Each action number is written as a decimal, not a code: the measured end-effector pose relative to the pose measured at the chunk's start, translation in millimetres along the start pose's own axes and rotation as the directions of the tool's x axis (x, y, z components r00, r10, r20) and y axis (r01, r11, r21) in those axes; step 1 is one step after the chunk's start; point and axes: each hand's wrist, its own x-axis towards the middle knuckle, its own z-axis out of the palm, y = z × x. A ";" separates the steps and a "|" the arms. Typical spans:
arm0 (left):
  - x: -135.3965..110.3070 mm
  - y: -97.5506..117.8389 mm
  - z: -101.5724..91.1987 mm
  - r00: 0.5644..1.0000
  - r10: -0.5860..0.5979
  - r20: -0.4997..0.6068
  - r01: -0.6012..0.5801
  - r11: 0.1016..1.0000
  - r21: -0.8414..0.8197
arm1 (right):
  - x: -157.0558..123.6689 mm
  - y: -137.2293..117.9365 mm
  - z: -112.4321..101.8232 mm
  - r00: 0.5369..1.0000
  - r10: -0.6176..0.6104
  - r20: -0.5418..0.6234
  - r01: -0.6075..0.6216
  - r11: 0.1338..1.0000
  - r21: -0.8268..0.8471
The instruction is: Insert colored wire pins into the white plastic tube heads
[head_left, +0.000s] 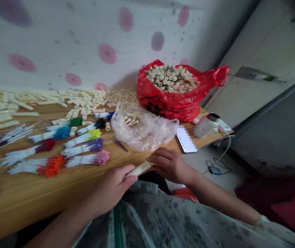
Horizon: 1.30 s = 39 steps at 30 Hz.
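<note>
**Person, wearer of the head camera.**
- Arms: two, both forearms bare. The left hand (113,186) and right hand (169,165) are uncovered.
- Garment (162,220): soft grey fabric with a faint, mottled darker-grey print. It covers the torso and lap.
- Green stripe (117,224): narrow, running lengthwise along a fold of the fabric.
- Pale sleeve edge (262,220): sits near the right elbow, too blurred for detail.

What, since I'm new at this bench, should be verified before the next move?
1. Left hand grips the cream pronged piece: ok.
2. Right hand at its pronged end: ok.
3. Clear bag close in front of both hands: ok.
4. Clear bag's mouth open: cannot tell.
5. Phone well in from the table edge: not ok.
6. Red bag upright, nothing spilling: ok.
</note>
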 end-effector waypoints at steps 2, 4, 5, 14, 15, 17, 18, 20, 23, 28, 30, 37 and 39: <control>-2.1 -2.0 1.0 0.998 -0.023 -0.067 0.024 1.000 0.016 | 7.2 -9.3 4.1 0.998 -0.053 -0.016 0.052 0.996 -0.072; -4.1 -3.5 3.1 0.994 -0.039 -0.102 0.043 0.998 0.039 | 14.0 -16.8 11.5 0.996 -0.084 0.013 0.085 0.983 -0.160; -4.9 -4.0 4.9 0.994 -0.043 -0.100 0.049 0.997 0.052 | 17.4 -19.6 16.8 0.994 -0.095 0.045 0.103 0.969 -0.224; -12.1 -11.5 23.5 0.992 -0.085 -0.097 0.126 0.795 0.593 | 57.8 -32.2 40.5 0.711 0.245 0.659 -0.081 0.960 -0.269; -12.4 -11.1 22.1 0.994 -0.074 -0.083 0.110 0.752 0.650 | 60.4 -33.5 37.7 0.654 0.248 0.715 -0.117 0.967 -0.228; -11.4 -8.6 16.1 0.994 -0.065 -0.082 0.104 0.728 0.678 | 61.5 -35.8 32.1 0.688 0.231 0.687 -0.119 0.971 -0.207; -10.0 -6.7 12.1 0.993 -0.071 -0.097 0.117 0.750 0.651 | 60.5 -36.6 29.9 0.761 0.220 0.610 -0.090 0.967 -0.237; -6.3 -2.1 4.8 0.991 -0.066 -0.113 0.117 0.829 0.547 | 57.5 -37.3 27.5 0.886 0.198 0.420 -0.048 0.939 -0.341; -1.9 4.6 1.9 0.995 -0.045 -0.091 0.085 0.851 0.517 | 55.7 -35.6 28.3 0.884 0.231 0.406 -0.067 0.923 -0.379; -1.1 5.0 9.8 0.999 -0.041 0.013 0.020 0.720 0.694 | 54.5 -31.5 30.3 0.659 0.308 0.687 -0.195 0.951 -0.239; -0.2 1.7 9.0 0.999 -0.038 -0.013 0.037 0.766 0.641 | 52.0 -31.2 30.2 0.782 0.281 0.556 -0.136 0.948 -0.287; -0.8 -8.2 7.0 0.997 -0.078 -0.022 0.076 0.811 0.580 | 61.5 -35.7 37.3 0.741 0.338 0.580 -0.132 0.920 -0.368; -3.9 -9.6 8.7 0.994 -0.104 0.018 0.071 0.786 0.614 | 64.6 -38.3 40.1 0.654 0.369 0.661 -0.161 0.921 -0.355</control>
